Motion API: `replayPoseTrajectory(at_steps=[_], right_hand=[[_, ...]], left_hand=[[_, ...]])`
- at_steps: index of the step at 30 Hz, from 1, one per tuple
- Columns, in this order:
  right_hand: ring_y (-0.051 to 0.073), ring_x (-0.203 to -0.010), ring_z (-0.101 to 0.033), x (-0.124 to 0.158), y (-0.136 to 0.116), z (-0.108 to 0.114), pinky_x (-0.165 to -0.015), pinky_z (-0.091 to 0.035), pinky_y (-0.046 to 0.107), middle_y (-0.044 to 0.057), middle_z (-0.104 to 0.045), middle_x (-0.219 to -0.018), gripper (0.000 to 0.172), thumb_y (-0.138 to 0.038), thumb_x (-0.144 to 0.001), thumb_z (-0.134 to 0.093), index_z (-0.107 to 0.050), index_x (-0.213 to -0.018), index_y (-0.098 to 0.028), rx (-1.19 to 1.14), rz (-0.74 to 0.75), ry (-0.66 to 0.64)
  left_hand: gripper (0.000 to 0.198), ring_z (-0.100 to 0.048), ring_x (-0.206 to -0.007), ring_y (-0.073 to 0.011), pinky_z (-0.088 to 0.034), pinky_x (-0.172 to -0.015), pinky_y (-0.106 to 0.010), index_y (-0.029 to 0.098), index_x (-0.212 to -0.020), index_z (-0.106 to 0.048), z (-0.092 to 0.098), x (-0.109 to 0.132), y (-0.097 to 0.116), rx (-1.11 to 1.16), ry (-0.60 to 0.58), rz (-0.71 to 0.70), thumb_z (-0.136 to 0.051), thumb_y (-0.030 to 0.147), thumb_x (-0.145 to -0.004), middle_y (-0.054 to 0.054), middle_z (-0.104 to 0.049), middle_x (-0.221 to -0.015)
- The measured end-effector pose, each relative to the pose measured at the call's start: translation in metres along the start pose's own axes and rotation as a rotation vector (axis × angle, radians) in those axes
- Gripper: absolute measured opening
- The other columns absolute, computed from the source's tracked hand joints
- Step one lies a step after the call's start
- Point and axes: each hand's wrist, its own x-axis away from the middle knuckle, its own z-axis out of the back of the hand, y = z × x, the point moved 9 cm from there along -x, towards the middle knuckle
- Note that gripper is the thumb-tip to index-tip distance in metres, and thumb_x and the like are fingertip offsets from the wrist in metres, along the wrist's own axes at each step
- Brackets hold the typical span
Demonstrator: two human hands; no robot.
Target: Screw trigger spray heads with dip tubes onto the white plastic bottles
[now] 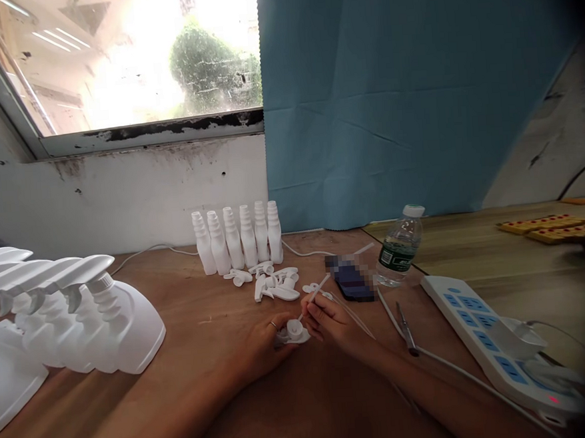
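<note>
My left hand (269, 341) is closed round a white spray head (295, 331), whose round collar faces up. Between the pinched fingers of my right hand (327, 317) is a thin white tube (320, 287), tilted, with its lower end close to the collar; whether it is inside cannot be made out. Several loose white spray heads (277, 285) lie just beyond my hands. Behind them, several white bottles (232, 240) without tops stand in a row. More thin tubes (357, 318) lie beside my right hand.
Several white bottles with spray heads (134, 323) stand at the left. On the right are a water bottle (399, 248), a blurred dark phone-like object (354, 280), a metal-ended tool (406, 330) and a power strip (481, 332) with cables. Yellow strips (548, 226) lie far right.
</note>
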Motion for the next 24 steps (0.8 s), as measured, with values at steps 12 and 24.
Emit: replayPoseTrajectory(at_steps=[12,24], right_hand=[[0.01,-0.053,-0.039,0.01,-0.012,-0.016,-0.052,-0.03,0.026,-0.004,-0.041,-0.061,0.033,-0.044,-0.101,-0.041,-0.047,-0.081,-0.019,0.273,0.019,-0.113],[0.015,-0.068,-0.048,0.0,-0.023,-0.007,-0.06,-0.038,0.027,0.001,-0.051,-0.076,0.021,-0.037,-0.096,-0.051,-0.057,-0.086,-0.019,0.632,0.15,0.013]], left_hand=[[0.05,-0.064,-0.101,-0.0229,-0.051,-0.088,-0.034,0.026,-0.126,-0.056,-0.001,0.0,0.004,0.033,-0.011,-0.042,-0.07,0.022,-0.078,-0.005,-0.068,-0.116],[0.052,-0.063,-0.106,-0.0243,-0.05,-0.092,-0.037,0.025,-0.129,-0.053,-0.003,-0.001,0.002,0.043,-0.004,-0.054,-0.068,0.023,-0.079,-0.006,-0.065,-0.122]])
